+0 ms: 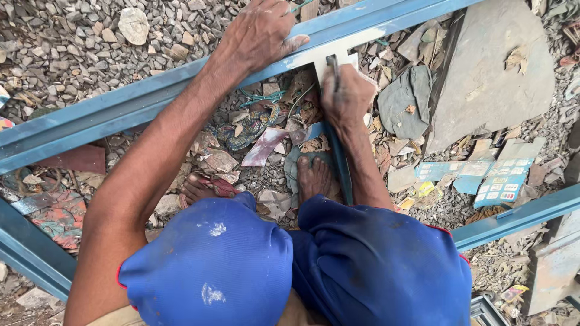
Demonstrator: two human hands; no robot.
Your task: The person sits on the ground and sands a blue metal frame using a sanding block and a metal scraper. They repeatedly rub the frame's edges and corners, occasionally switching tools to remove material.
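I squat over a blue metal frame (pixel 121 108) that lies on gravel. My left hand (pixel 257 33) presses flat on the long blue bar, fingers spread over its far edge. My right hand (pixel 345 96) is closed around a thin dark tool (pixel 333 65) whose tip rests on a bare, paint-free patch of metal (pixel 320 54) where a cross bar (pixel 338 151) meets the long bar. My knees in blue shorts (pixel 290 265) fill the bottom of the view, with my bare feet (pixel 313 176) on the rubble below.
Gravel and litter cover the ground: torn paper, a patterned cloth (pixel 251 127), cardboard scraps (pixel 501 178). A large flat grey slab (pixel 489 72) lies at upper right. More blue frame bars run at lower left (pixel 30 253) and right (pixel 519 217).
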